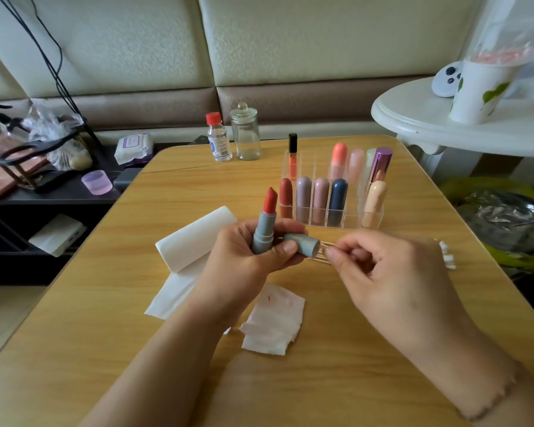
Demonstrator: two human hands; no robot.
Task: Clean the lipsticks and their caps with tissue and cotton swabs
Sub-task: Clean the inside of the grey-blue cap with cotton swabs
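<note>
Swabbing the inside of the grey cap (302,244), held just over the tabletop (105,318).
Cap lies sideways, mouth facing right; the left hand (247,254) grips it together with the upright open lipstick (265,223), while the right hand (379,266), just right of the cap, pinches cotton swabs (322,252) along its long axis.

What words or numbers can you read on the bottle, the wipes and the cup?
No text here can be read.
Bottle with the red cap: a blue and white label, print too small.
Pack of wipes: a purple label, blurred.
Paper cup: only green leaf shapes, no words visible.
</note>
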